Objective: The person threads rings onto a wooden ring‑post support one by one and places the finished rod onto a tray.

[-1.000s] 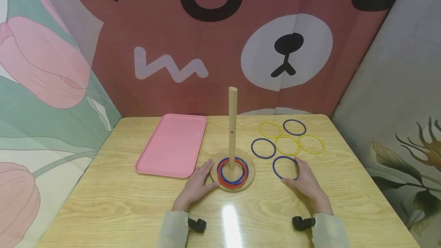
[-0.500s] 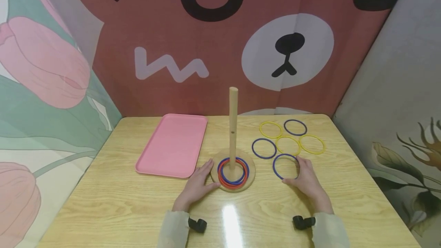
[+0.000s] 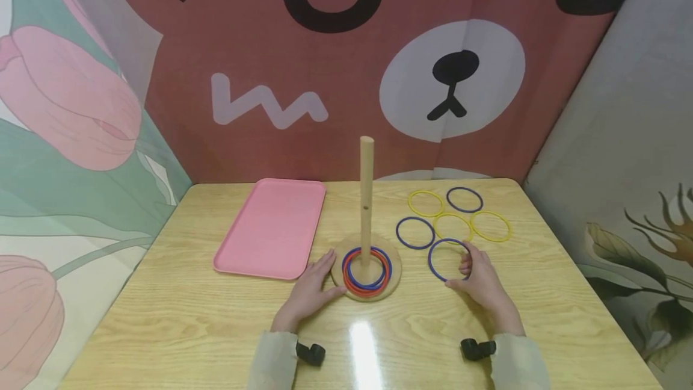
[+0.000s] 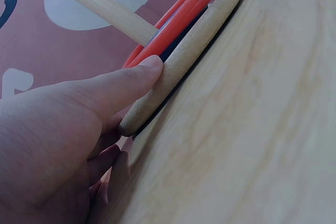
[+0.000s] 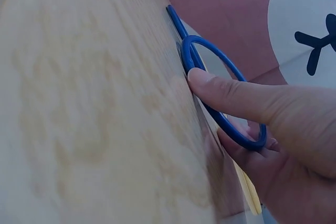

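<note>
My left hand (image 3: 308, 295) holds the left side of the round wooden base (image 3: 395, 263) of a ring toss stand. In the left wrist view its thumb (image 4: 149, 65) lies against the base's edge, just under the rings. Red rings (image 4: 181, 17) and blue rings are stacked around the foot of the upright post (image 3: 366, 167). To the right of the stand, my right hand (image 3: 482, 281) pinches a blue ring (image 5: 226, 125) by its right side, between thumb and fingers. The ring stands tilted, its far side raised off the table.
Behind the held ring lie two more blue rings (image 3: 397, 232) and several yellow rings (image 3: 509, 230), flat on the wooden table (image 3: 216, 330). A pink tray (image 3: 276, 227) is at the left, near my left fingertips. A printed cloth (image 3: 260, 149) hangs behind the table.
The far side of the blue ring in my right hand has risen, tilting the ring up. My right fingers have curled in a little. The left hand and stand have stayed in place.
</note>
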`<state>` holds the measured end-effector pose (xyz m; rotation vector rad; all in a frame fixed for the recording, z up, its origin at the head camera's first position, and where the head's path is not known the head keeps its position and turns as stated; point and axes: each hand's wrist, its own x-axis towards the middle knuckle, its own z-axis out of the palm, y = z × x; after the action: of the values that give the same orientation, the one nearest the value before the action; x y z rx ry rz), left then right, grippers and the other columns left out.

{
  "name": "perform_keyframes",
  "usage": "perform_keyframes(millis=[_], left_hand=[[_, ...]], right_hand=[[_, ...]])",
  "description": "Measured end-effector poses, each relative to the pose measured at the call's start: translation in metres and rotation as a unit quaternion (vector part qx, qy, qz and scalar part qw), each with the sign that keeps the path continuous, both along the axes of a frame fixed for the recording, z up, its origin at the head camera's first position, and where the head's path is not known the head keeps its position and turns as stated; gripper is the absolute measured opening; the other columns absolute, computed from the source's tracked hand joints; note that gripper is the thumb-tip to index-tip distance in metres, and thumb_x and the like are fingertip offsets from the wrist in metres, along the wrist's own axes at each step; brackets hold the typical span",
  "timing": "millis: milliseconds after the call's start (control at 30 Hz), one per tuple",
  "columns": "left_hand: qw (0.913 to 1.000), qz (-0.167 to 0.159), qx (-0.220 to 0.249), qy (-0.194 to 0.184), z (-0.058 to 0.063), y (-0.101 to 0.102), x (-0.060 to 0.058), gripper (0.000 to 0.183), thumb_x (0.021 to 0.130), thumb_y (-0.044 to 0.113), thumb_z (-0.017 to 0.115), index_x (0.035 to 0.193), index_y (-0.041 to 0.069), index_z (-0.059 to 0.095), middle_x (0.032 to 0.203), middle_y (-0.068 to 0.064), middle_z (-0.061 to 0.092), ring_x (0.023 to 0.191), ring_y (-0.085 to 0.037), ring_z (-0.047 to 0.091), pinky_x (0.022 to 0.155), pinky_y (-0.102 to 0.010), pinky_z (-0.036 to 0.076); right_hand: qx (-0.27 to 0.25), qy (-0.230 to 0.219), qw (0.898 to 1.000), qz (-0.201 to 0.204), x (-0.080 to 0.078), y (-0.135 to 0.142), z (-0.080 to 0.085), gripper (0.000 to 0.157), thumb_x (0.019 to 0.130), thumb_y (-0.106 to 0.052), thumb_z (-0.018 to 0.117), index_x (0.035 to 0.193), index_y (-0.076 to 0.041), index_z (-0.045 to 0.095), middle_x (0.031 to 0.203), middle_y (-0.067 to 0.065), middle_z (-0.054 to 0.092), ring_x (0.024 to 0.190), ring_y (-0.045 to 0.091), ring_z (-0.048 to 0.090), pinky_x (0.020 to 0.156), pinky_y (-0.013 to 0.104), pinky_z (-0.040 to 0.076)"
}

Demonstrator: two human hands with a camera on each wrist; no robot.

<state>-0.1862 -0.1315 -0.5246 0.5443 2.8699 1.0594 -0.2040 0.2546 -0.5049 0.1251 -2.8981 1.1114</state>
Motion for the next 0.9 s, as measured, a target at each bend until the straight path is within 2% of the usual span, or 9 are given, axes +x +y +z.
perform_keyframes(millis=[267, 433, 700, 900], left_hand=[[1.0, 0.0, -0.001, 0.0, -0.0016, 0.0004, -0.0014, 0.086, 0.087, 0.051, 0.064, 0.153, 0.009, 0.028, 0.161, -0.008, 0.025, 0.149, -0.028, 0.025, 0.123, -0.049, 0.017], [1.0, 0.0, -0.001, -0.003, -0.0009, 0.0001, -0.0007, 0.086, 0.087, 0.051, 0.064, 0.153, 0.01, 0.028, 0.161, -0.008, 0.024, 0.149, -0.028, 0.025, 0.124, -0.049, 0.016], [1.0, 0.001, -0.003, 0.003, -0.0014, -0.0003, -0.0008, 0.086, 0.087, 0.051, 0.064, 0.153, 0.01, 0.028, 0.16, -0.009, 0.025, 0.149, -0.027, 0.025, 0.124, -0.049, 0.016], [1.0, 0.0, -0.004, 0.003, -0.0011, 0.0, -0.0009, 0.087, 0.087, 0.052, 0.064, 0.153, 0.009, 0.027, 0.161, -0.009, 0.024, 0.149, -0.027, 0.025, 0.124, -0.049, 0.016]], right_hand=[[-0.037, -0.021, 0.999, -0.007, 0.0007, 0.0017, 0.0005, 0.105, 0.071, -0.005, 0.084, 0.152, -0.002, 0.018, 0.106, 0.015, 0.056, 0.089, 0.018, 0.063, 0.075, 0.02, 0.053], [-0.048, -0.034, 0.998, -0.011, 0.0025, 0.0029, 0.0019, 0.105, 0.073, -0.008, 0.083, 0.154, -0.007, 0.017, 0.104, 0.013, 0.059, 0.087, 0.014, 0.064, 0.074, 0.018, 0.051], [-0.058, -0.03, 0.998, -0.006, 0.0033, 0.0083, -0.0011, 0.103, 0.075, -0.016, 0.083, 0.153, -0.004, 0.017, 0.103, 0.011, 0.065, 0.082, 0.007, 0.064, 0.082, 0.02, 0.05], [-0.086, -0.032, 0.996, 0.003, 0.0029, 0.0101, -0.0046, 0.096, 0.08, -0.014, 0.078, 0.152, 0.0, 0.017, 0.109, 0.019, 0.067, 0.09, 0.014, 0.068, 0.084, 0.018, 0.051]])
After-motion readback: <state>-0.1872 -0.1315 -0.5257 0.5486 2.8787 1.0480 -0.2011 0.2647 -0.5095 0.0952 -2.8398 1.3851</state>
